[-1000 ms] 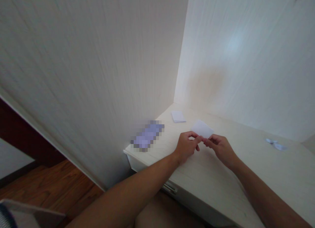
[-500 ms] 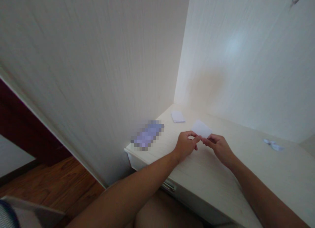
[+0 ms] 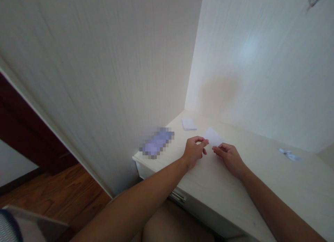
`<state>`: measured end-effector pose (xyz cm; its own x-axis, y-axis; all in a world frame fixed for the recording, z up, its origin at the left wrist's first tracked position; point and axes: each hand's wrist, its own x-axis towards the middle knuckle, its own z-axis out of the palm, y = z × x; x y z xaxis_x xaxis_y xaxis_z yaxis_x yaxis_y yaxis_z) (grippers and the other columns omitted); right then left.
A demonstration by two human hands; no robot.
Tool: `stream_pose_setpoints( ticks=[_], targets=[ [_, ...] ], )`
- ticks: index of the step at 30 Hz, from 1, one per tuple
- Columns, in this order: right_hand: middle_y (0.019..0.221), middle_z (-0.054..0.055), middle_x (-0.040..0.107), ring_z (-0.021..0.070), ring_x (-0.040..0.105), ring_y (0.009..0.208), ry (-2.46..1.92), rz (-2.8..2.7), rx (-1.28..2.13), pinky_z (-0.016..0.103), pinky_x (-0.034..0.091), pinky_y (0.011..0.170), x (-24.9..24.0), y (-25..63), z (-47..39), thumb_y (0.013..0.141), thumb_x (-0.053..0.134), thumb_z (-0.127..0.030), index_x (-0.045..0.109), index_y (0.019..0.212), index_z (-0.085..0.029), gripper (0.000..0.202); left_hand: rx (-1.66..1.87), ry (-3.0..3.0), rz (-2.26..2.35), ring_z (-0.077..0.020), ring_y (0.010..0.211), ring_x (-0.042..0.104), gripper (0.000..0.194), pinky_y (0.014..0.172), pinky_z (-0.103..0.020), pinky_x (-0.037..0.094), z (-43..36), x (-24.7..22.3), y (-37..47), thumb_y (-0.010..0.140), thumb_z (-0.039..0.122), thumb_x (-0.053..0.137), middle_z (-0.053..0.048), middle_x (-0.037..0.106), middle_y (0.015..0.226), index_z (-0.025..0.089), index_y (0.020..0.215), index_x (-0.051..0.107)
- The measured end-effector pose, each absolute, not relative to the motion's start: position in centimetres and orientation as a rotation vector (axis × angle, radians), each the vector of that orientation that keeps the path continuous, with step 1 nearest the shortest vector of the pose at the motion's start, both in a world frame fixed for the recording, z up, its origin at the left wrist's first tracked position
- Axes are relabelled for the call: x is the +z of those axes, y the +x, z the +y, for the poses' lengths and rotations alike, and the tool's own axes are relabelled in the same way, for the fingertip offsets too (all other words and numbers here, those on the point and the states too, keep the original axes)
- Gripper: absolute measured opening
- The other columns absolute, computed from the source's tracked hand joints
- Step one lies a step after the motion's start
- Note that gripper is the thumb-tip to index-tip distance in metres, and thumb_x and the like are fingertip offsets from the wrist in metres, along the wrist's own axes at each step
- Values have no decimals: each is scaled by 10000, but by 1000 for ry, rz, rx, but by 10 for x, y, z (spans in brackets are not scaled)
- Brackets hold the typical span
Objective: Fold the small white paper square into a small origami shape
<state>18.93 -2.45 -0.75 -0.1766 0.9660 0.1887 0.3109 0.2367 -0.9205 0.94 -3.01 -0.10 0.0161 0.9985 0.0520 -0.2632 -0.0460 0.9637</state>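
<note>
A small white sheet of paper (image 3: 212,136) is held up above the desk, between my two hands. My left hand (image 3: 195,150) has its thumb and forefinger pinched at the paper's left edge. My right hand (image 3: 229,157) grips the paper's lower right part between thumb and fingers. Behind them, a small stack of white paper (image 3: 188,124) lies near the desk's back corner. Over to the right lies a twisted white paper piece (image 3: 289,154).
A blurred-out purple flat object (image 3: 157,142) rests at the desk's left end, by the grey side panel (image 3: 117,78). The pale desk (image 3: 208,186) has a drawer handle (image 3: 178,196) at its front. A light back wall (image 3: 261,78) rises behind.
My left hand has moved slightly left, so its thumb is now apart from my right fingertips. The right hand and the paper have barely moved.
</note>
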Motion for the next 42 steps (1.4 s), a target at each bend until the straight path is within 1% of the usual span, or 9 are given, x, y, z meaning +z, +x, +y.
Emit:
stream_pose_setpoints(
  ticks=[4,10,13,17,20,22,29,34,42],
  targets=[
    [594,-20,523,136,410,549,-1233,-1652,989,278,286,522,-10,193,-23,765,707,-609,606,688,-186,442,1375,1044,956,-52,451,515,231,334,-169,256,-27,1,3,779,337,734,-42,662,832,135,869,665],
    [609,-26,521,136,424,564,-1222,-1649,1008,276,312,541,-12,194,-21,747,720,-616,617,703,-187,442,1404,1020,961,-71,479,533,216,349,-167,275,-25,1,1,784,329,732,-26,634,749,135,861,678],
    [594,-29,514,132,413,551,-1226,-1635,1012,271,295,522,-13,195,-18,738,731,-607,619,700,-187,437,1403,1008,958,-74,479,537,213,350,-169,276,-26,2,3,767,317,749,-27,634,748,133,853,685],
    [579,-34,512,119,394,524,-1234,-1603,1036,263,260,490,-15,200,-16,735,744,-586,604,688,-188,425,1408,984,946,-65,479,538,201,349,-173,272,-23,4,-3,770,300,740,-61,672,845,126,855,692],
    [585,-32,521,122,421,531,-1228,-1565,1057,260,289,489,-17,207,-14,722,752,-588,585,680,-195,429,1450,940,967,-40,481,525,165,361,-164,267,-18,6,-13,797,273,705,-82,683,961,125,866,684],
    [579,-29,522,130,438,537,-1226,-1545,1060,263,312,489,-18,210,-12,704,763,-596,575,668,-201,439,1470,923,983,-34,486,524,152,366,-163,273,-15,6,-19,804,260,698,-89,682,987,122,867,682],
    [585,-10,541,150,463,546,-1227,-1525,1046,274,338,489,-15,212,-12,721,753,-605,577,682,-215,429,1426,960,966,-69,541,587,225,400,-179,369,-20,3,-14,815,327,729,-109,693,1002,116,886,694],
    [630,10,564,168,492,589,-1206,-1542,1029,288,373,526,-11,205,-16,732,737,-625,576,692,-217,441,1298,1055,900,-129,606,649,312,418,-187,408,-27,4,-7,764,367,795,-112,710,887,103,909,715],
    [640,10,606,147,485,571,-1190,-1639,1087,287,372,549,-7,187,-26,772,714,-607,647,706,-190,428,1231,1165,835,-139,628,662,270,413,-175,427,-35,5,2,789,368,755,-96,699,861,113,844,685]
  ],
)
